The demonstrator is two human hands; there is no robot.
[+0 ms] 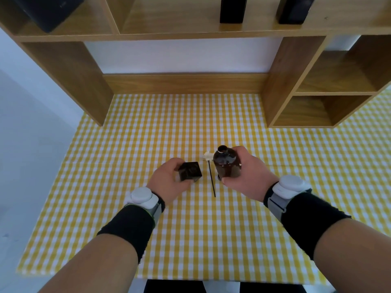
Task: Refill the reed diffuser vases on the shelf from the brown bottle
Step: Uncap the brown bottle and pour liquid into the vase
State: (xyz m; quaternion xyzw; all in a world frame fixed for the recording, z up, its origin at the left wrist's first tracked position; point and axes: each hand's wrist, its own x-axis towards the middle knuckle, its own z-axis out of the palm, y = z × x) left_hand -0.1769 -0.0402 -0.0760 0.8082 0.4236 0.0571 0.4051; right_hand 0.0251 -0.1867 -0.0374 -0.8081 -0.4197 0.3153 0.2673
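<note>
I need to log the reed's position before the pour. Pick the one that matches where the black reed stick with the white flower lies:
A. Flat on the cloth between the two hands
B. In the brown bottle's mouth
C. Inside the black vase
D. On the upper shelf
A: the reed stick lies flat on the checked cloth, between the black vase in the left hand and the brown bottle in the right hand.
</note>
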